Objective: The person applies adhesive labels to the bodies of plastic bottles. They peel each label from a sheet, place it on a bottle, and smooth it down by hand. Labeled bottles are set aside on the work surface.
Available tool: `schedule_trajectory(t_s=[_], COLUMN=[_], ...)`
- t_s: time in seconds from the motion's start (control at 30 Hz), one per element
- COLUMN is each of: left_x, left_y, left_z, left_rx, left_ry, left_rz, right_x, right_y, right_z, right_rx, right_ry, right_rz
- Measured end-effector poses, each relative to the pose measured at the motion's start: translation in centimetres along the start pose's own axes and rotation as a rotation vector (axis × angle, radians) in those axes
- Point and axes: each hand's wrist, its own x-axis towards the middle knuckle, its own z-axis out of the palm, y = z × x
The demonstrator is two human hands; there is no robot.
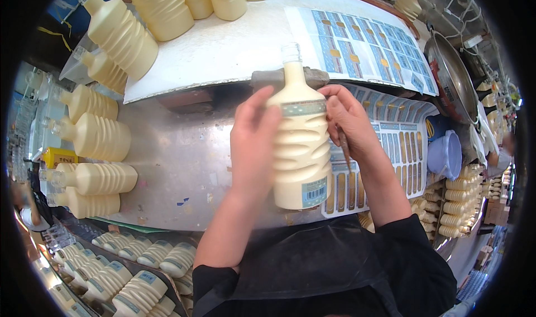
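At frame centre, we see the left hand (254, 144) hold the cream ribbed plastic bottle (300, 149) in a clenched grip above the grey metal desk (167, 161). The right hand (349, 121) presses a patterned neck label (302, 108) onto it, its fingers closed against the bottle. Label sheets (391, 144) lie at right.

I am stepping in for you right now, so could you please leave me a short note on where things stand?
Left hand: holding the cream ribbed bottle by its side.
Right hand: fingers at the band label on the bottle's shoulder.
Done: band label is around the shoulder; a small barcode sticker sits near the base.
Around: sticker sheets to the right, unlabelled bottles lying left, labelled ones in the crate lower left.
Left: the unlabelled bottles.
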Motion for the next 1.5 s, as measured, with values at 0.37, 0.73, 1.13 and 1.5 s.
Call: schedule_trajectory(t_s=[0.37,0.73,1.13,1.5], left_x=[-1.6,-1.7,-1.3,0.7], left_y=[-0.7,-0.7,-0.9,-1.4], left_z=[-1.3,-0.6,-0.1,0.4], left_rx=[0.067,-0.006,-0.061,0.124], left_ry=[-0.132,-0.062,-0.042,0.038], left_rz=[0.073,0.020,0.047,0.073], right_x=[-0.8,-2.3,-1.6,0.2], right_y=[1.4,-0.5,-0.5,-0.6], right_z=[-1.1,-0.4,-0.2,0.5], right_rx=[-0.033,-0.082,-0.145,-0.286], right_ry=[-0.122,-0.096,-0.045,0.075], right_rz=[0.108,0.017,-0.069,-0.138])
